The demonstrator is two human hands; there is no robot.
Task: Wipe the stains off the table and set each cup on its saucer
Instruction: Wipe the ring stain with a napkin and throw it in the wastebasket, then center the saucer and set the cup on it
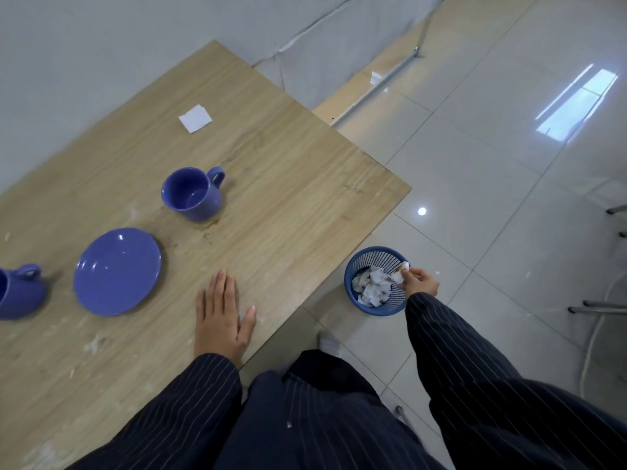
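Head view: I brace my left hand (222,315) flat, fingers spread and empty, on the table (288,171) while my right hand (419,281), arm stretched down at four o'clock, pinches a used tissue (400,271) over the blue bin (375,281) for dumping. A cup (193,195) stands off its saucer (117,271), a stain at its base; another cup (17,291) sits at nine o'clock.
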